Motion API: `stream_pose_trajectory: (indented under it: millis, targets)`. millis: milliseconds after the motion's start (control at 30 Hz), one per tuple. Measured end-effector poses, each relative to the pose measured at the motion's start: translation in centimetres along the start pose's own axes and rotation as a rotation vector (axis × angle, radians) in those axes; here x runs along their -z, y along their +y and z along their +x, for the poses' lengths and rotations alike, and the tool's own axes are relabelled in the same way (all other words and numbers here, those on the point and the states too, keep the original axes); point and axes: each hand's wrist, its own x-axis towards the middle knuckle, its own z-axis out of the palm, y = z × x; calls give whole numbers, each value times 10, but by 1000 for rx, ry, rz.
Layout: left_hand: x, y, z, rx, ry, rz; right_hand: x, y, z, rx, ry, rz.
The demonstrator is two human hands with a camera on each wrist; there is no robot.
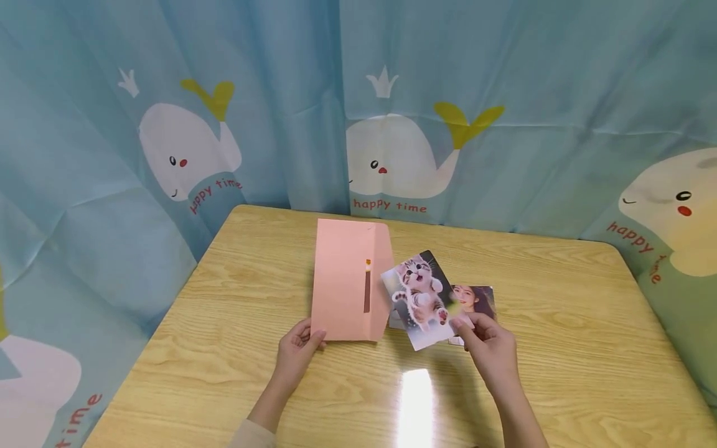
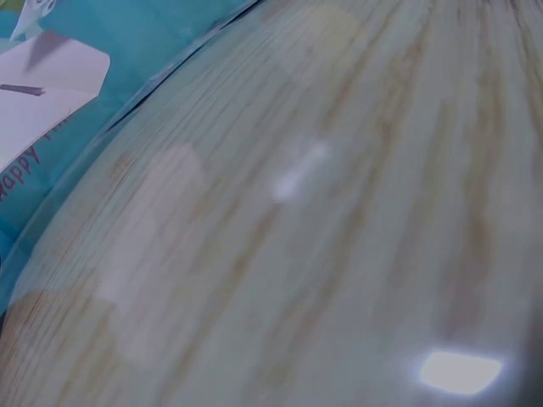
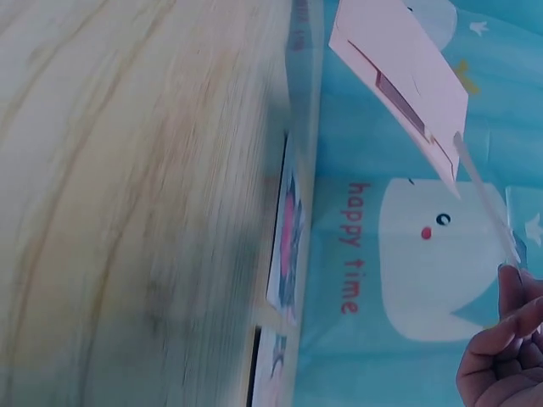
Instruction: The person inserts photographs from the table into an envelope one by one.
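the left hand (image 1: 295, 350) pinches the pink envelope's (image 1: 344, 287) near corner, lifted above the table (image 1: 560, 348). just right of the envelope, the right hand's (image 1: 488, 348) fingers grip a kitten photo (image 1: 419, 298); another photo (image 1: 477, 300) lies beyond.

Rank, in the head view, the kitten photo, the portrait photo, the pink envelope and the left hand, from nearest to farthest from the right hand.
1. kitten photo, pinched by the right hand.
2. portrait photo, flat on the table just behind.
3. pink envelope, to the left.
4. left hand, farthest left.
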Motion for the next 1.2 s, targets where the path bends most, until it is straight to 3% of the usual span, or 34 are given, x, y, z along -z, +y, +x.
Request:
stream_pose_trajectory:
  millis: [167,333,667,1000,1200]
  targets:
    - [0,0,0,2,0,-10,-9,-3,1,75,14,-36]
    - [0,1,0,-41,-7,-13,-15,-6,2,143,10,-79]
    - [0,-1,-2,-35,-8,-31,-21,-5,4,166,-7,-122]
    - [0,0,-2,-27,-5,-48,-21,-7,4,136,12,-95]
    - [1,1,-1,-47,-19,-11,-21,-9,3,131,29,-72]
